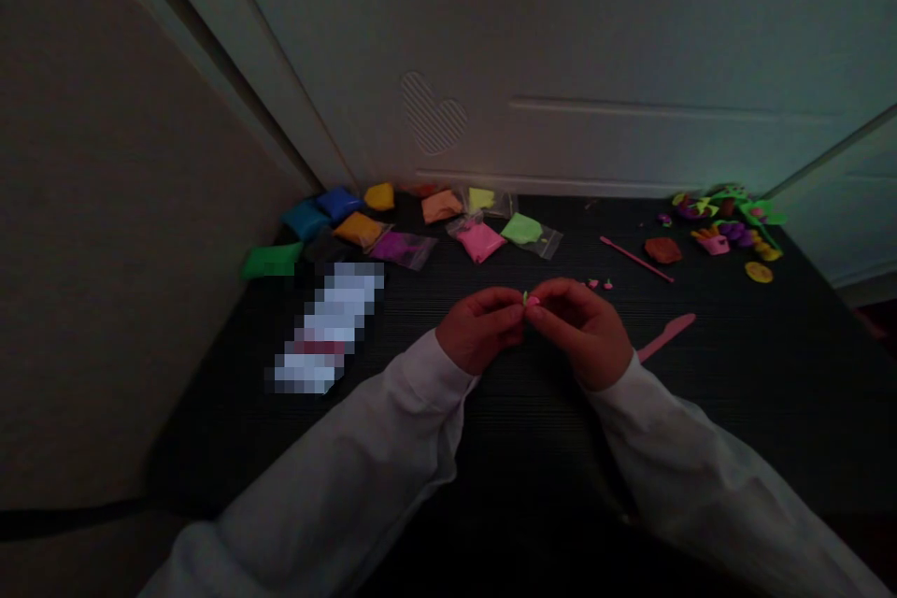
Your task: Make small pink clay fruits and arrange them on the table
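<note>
My left hand (482,329) and my right hand (587,329) meet above the dark table, fingertips almost touching. Between finger and thumb, my right hand pinches a tiny piece of pink clay (533,301). A sliver of green clay (525,298) stands up at the fingertips of my left hand, which is closed in a pinch. Whether the green and pink parts are joined is too small to tell. Just beyond my right hand lie small pink clay pieces (607,284). A pink plastic clay knife (669,336) rests beside my right wrist, its near end hidden by the sleeve.
Bags of coloured clay, including a pink one (480,241) and a green one (272,260), line the back left. A blurred-out phone-like object (326,336) lies left. Further right are a thin pink stick tool (636,260), a brown clay lump (662,249) and several small clay figures (735,234).
</note>
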`<state>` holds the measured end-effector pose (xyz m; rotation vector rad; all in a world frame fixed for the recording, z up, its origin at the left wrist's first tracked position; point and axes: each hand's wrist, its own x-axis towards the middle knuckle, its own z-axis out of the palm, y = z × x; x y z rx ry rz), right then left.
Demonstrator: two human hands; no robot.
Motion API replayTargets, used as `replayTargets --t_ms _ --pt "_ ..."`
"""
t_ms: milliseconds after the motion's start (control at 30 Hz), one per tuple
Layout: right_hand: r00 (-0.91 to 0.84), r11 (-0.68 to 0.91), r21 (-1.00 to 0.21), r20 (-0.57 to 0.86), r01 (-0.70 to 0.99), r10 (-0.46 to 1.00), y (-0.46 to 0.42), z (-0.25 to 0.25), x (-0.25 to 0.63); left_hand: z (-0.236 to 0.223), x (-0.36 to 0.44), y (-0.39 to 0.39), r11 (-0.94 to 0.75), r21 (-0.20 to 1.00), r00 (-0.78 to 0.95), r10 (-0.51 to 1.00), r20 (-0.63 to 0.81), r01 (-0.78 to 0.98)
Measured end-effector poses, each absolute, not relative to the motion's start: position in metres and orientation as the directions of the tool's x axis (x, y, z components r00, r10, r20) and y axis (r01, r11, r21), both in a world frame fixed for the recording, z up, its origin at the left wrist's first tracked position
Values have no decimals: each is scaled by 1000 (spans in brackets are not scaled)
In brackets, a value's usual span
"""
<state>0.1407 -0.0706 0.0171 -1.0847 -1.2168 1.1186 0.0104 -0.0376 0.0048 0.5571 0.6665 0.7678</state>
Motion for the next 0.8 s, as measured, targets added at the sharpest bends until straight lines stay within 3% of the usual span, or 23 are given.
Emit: replayTargets --t_ms 133,267,467,633,800 --pt "17 152 -988 152 -20 988 -71 17 142 4 11 -37 583 687 530 782 -329 -433" --pt "18 247 -950 255 193 967 -71 18 146 0 6 -32 443 801 473 850 -233 -403" --pt "-110 429 -700 452 571 885 -70 22 153 2 -1 -28 90 982 364 931 -23 -169" --pt "-175 483 -599 498 638 849 -68 20 153 10 1 -30 70 997 349 936 -53 -35" --pt "-196 499 -584 504 640 841 -68 19 154 2 2 -27 168 980 356 927 -120 -104"
